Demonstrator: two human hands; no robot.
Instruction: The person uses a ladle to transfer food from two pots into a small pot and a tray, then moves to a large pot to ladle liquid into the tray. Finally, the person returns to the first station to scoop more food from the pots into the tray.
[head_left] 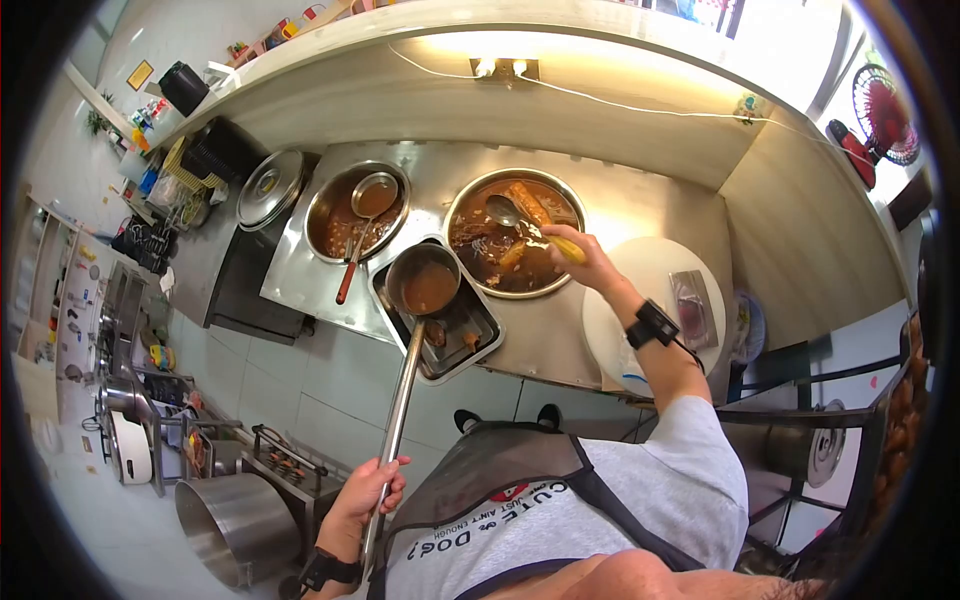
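My left hand [368,492] is wrapped round the long metal handle of a deep ladle [425,285], whose bowl holds brown liquid. That bowl is over a rectangular metal tray [480,325] with some brown bits in it. In my right hand [588,262] is the yellow handle of a spoon [506,211]. The spoon's dark metal bowl is at the surface of a round pot [575,270] of brown broth, among chunks of food. A second pot [320,245] of broth stands to the left, with a red-handled skimmer [373,196] resting across it.
A round white board [640,290] with a dark cleaver-like blade [692,310] lies at the right of the steel counter. A metal lid [270,188] leans at the left. A big stockpot [240,530] stands at lower left, and a red fan [884,115] at upper right.
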